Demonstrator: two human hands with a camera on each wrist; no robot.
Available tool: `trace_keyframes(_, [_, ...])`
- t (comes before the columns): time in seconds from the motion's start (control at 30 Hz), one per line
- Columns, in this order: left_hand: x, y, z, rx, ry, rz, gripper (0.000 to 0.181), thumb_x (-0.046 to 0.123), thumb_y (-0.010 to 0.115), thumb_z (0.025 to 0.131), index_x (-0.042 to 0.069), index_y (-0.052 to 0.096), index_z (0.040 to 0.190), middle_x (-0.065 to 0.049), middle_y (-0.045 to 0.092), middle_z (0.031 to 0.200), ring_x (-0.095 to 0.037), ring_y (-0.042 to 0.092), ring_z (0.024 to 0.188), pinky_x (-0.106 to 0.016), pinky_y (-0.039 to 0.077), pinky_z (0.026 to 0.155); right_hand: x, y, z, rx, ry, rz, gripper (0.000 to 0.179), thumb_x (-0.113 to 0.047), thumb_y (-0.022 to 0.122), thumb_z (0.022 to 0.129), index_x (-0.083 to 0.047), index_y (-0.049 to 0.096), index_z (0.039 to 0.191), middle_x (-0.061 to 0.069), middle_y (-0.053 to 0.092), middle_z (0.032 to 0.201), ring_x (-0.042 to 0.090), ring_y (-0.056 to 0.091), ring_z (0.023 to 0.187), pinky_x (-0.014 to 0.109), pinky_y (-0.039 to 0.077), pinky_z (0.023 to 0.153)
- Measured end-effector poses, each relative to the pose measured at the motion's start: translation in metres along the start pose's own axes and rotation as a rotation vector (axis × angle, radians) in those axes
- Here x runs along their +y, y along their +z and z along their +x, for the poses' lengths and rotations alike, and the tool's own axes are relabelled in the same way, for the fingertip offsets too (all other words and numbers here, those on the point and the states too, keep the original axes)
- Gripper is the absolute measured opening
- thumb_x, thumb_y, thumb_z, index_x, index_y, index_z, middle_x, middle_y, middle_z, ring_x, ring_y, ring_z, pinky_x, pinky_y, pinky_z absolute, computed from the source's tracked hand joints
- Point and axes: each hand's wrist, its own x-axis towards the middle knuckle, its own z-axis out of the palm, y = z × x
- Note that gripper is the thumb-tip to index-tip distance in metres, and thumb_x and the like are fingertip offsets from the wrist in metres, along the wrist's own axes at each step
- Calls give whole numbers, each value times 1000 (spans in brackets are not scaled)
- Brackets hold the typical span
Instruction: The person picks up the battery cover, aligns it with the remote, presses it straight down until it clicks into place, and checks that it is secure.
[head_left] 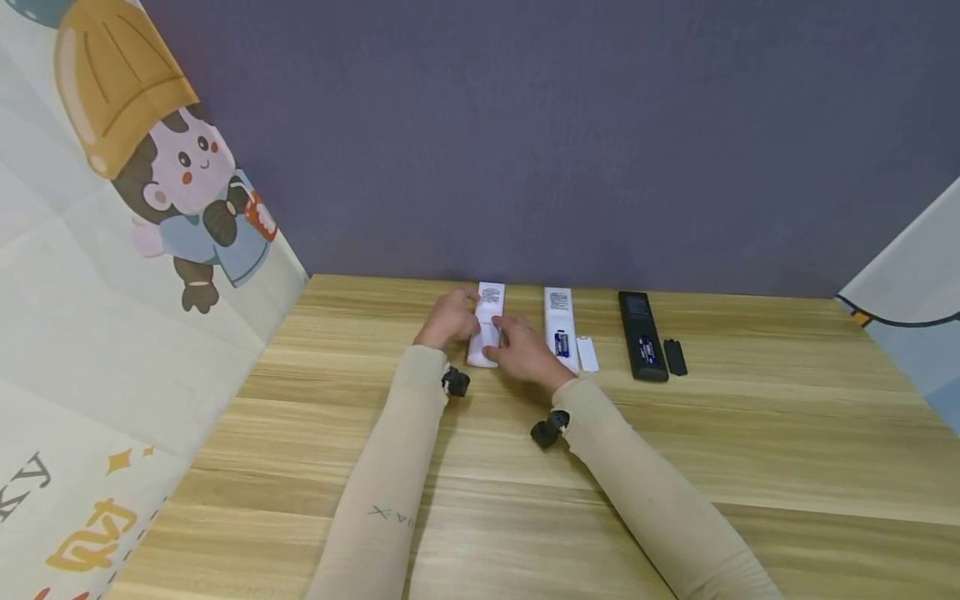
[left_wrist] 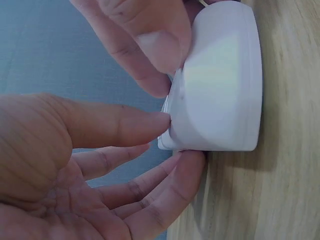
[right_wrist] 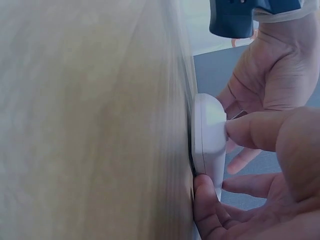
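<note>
A white remote control (head_left: 491,296) lies back side up on the wooden table, its printed label toward the far end. My left hand (head_left: 448,320) holds it from the left, the thumb on its upper face and fingers along its side. From the right, my right hand (head_left: 527,354) grips the same remote, its thumb on the near part and a fingertip by the seam of the battery cover (head_left: 487,335). In the left wrist view the rounded end of the remote (left_wrist: 225,75) faces me, and the fingertips partly hide the cover's edge.
To the right lies a second white remote (head_left: 558,304) with blue batteries in its open compartment and a loose white cover (head_left: 588,354) beside it. Farther right are a black remote (head_left: 639,329), also with batteries showing, and its black cover (head_left: 675,357). A dark partition (head_left: 562,150) stands behind.
</note>
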Motion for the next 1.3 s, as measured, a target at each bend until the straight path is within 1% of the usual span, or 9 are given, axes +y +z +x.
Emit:
trace_keyframes(0.17, [-1,0,-1,30,13,38,71,-13,63,75,7,56,142,-16,65,126,-16,47,67,-25,44,58,1,0,1,-7,-10,-7,66,-24,66,99,2,41,153,22,50,143,29,55,106,46,46,102])
trace_keyframes(0.33, [-2,0,-1,39,28,42,70,-12,63,74,7,57,141,-16,65,125,-17,48,69,-26,44,60,2,1,1,-14,-18,-5,66,-25,66,99,1,40,154,22,48,146,30,55,110,46,46,104])
trace_keyframes(0.4, [-2,0,-1,40,26,40,70,-12,63,74,7,57,141,-16,66,122,-17,48,68,-26,44,60,2,1,0,-15,-21,-6,66,-25,66,99,1,39,154,22,48,148,31,55,113,47,46,106])
trace_keyframes(0.53, [-1,0,2,31,2,36,70,-13,62,75,9,57,141,-14,66,116,-16,47,65,-26,44,57,1,0,0,-15,-24,-3,66,-25,66,100,1,39,154,23,45,152,32,53,121,48,43,111])
trace_keyframes(0.67, [-1,0,4,23,-18,46,70,-13,63,75,10,57,141,-13,66,117,-15,46,64,-26,43,55,1,0,0,-17,-23,6,66,-25,65,100,1,39,155,23,46,152,33,52,123,48,43,113])
trace_keyframes(0.83, [0,0,5,24,-20,61,69,-12,63,75,10,58,141,-13,66,118,-16,45,65,-26,43,56,0,1,0,-16,-21,11,65,-25,65,101,1,38,155,23,47,150,32,52,121,48,43,112])
trace_keyframes(1.1, [0,0,5,27,-18,67,68,-12,62,76,10,59,140,-12,66,115,-16,47,66,-25,43,56,1,0,-1,-8,-26,11,66,-25,65,100,1,38,155,23,45,153,33,52,127,49,40,116])
trace_keyframes(1.17, [0,0,5,24,-22,65,67,-12,62,77,10,59,140,-13,66,114,-16,47,66,-26,43,56,1,0,-1,-9,-25,17,66,-24,66,100,1,39,154,23,45,152,33,52,125,49,41,115])
trace_keyframes(1.3, [-1,0,3,30,-19,71,66,-11,62,76,11,60,138,-14,66,123,-16,47,67,-26,42,57,2,2,0,-4,-34,12,65,-24,66,100,3,40,153,24,47,150,33,53,122,48,43,113])
